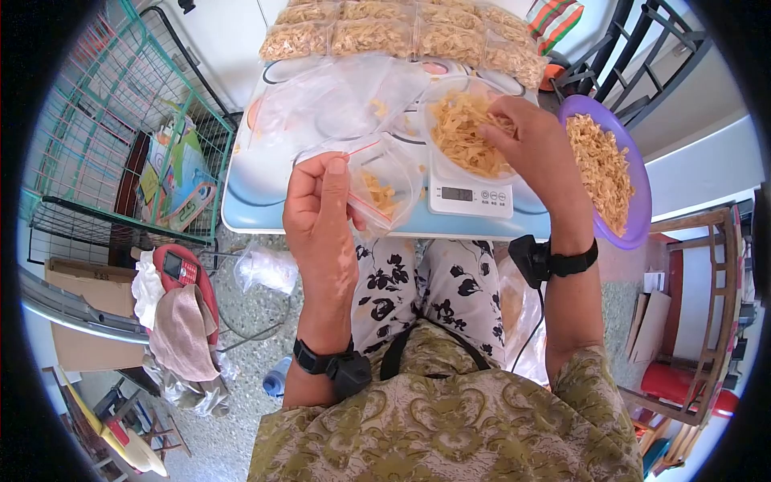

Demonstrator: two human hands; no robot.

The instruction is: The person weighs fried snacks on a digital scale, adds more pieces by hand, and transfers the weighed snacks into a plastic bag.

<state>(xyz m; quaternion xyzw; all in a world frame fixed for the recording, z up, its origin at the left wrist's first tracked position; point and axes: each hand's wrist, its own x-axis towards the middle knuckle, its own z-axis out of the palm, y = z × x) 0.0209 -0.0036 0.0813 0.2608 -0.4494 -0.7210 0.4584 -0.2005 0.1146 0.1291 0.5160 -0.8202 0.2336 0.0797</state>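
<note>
We have the scale [470, 195] at the near edge of the table [257, 181] with a bowl [434, 157] on it, our right hand [534, 145] in that bowl, and our left hand [321, 217] holding the bag [377, 181] just left of the scale. Second bowl [642, 201] sits right of the scale. Packets [401, 32] line the far edge, and the wire rack [104, 120] stands left of the table.

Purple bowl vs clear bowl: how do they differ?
The purple bowl is opaque; the clear bowl is see-through. The clear bowl sits on the scale; the purple bowl sits off it, to its right. The right hand pinches strips in the clear bowl; no hand is in the purple bowl. Both hold the same pale strips.
</note>
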